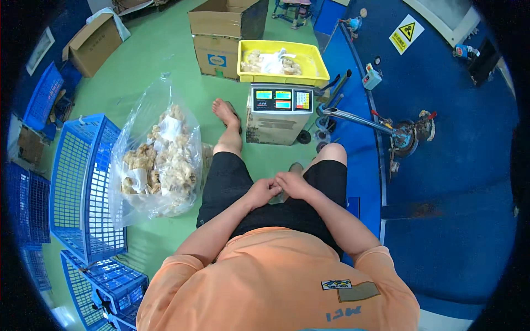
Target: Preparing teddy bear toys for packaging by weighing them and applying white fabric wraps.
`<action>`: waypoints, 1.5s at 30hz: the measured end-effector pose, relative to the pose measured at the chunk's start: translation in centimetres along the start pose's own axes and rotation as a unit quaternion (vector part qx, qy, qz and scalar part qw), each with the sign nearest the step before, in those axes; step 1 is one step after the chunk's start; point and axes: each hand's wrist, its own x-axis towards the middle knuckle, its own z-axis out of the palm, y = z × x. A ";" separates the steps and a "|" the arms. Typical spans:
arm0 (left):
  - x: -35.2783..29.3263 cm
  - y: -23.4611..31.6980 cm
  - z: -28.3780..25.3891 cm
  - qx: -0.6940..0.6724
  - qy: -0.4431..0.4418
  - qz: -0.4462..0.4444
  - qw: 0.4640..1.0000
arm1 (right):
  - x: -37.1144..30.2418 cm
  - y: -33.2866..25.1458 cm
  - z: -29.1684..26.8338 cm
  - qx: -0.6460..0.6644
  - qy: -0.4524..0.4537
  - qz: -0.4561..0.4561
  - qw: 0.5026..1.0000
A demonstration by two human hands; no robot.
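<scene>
My left hand (263, 192) and my right hand (292, 185) meet over my lap, with fingers curled and pressed together. A small pale, translucent piece (278, 198) shows just below the fingertips; its kind is too small to tell, and the fingers hide part of the space between them. To the left of my leg stands a large clear plastic bag (190, 129), filled with beige fluffy bundles (175, 171) that have white tags or strips among them. Ahead, a yellow tray (314, 65) with more such bundles rests on a digital scale (276, 122).
Blue plastic crates (85, 182) are stacked along the left. Behind the scale is an open cardboard box (215, 49); another box (96, 47) lies at far left. On the right, a metal pipe (359, 119) sticks out from a blue machine panel (441, 182) with a small switch box (371, 78).
</scene>
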 end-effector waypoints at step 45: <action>-0.2 1.5 -0.8 -0.066 0.032 -0.018 0.997 | -1.0 0.2 1.4 0.003 -0.064 0.019 0.998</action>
